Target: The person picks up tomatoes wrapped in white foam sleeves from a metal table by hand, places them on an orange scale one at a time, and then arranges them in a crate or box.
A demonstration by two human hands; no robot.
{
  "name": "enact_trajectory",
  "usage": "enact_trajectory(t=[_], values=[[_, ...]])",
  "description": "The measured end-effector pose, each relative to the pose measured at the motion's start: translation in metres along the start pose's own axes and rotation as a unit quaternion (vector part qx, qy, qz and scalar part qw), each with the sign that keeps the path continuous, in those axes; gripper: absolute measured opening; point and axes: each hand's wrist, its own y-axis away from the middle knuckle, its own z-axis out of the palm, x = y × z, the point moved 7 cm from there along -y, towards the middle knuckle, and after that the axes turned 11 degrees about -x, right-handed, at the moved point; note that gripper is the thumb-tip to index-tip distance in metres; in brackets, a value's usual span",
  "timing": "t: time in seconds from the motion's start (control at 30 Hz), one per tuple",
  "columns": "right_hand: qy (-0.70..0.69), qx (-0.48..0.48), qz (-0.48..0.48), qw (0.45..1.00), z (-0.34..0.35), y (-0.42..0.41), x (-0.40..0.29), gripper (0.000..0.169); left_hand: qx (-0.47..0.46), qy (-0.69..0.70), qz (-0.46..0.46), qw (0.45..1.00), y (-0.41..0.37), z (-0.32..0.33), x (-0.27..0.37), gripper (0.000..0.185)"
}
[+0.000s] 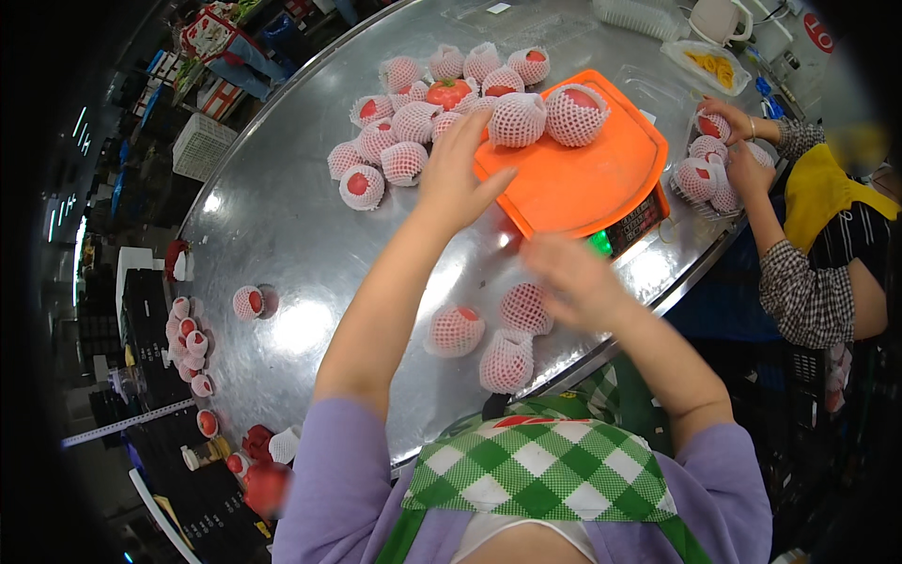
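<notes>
Before me, an orange tray sits on a digital scale with a lit green display. Two red tomatoes in white foam nets, a left one and a right one, rest at the tray's far edge. My left hand is at the tray's left rim, thumb spread and nothing held; its fingertips are beside the left tomato, contact unclear. Blurred by motion, my right hand hovers empty off the tray's near corner. Close to it lie three netted tomatoes.
Several netted tomatoes cluster on the steel table, left of the tray. One netted tomato lies apart. At right, a co-worker's hands handle netted tomatoes in a clear tray. A bag of yellow food lies behind.
</notes>
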Motion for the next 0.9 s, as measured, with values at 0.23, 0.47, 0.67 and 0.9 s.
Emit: enact_trajectory(t=[0.23, 0.47, 0.67, 0.9], values=[[0.099, -0.134, 0.054, 0.985, 0.087, 0.028, -0.007, 0.068, -0.392, 0.024, -0.080, 0.916, 0.196, 0.052, -0.002, 0.074], [0.039, -0.071, 0.061, 0.995, 0.047, 0.017, -0.021, 0.077, -0.348, 0.051, -0.127, 0.927, 0.203, 0.050, -0.007, 0.073], [0.101, 0.119, 0.143, 0.977, -0.060, 0.014, -0.002, 0.076, -0.155, 0.142, -0.104, 0.972, 0.128, -0.004, 0.005, 0.062], [0.142, 0.141, 0.219, 0.955, -0.067, -0.021, 0.083, 0.077, -0.005, 0.080, -0.003, 0.997, 0.008, 0.025, 0.030, 0.070]])
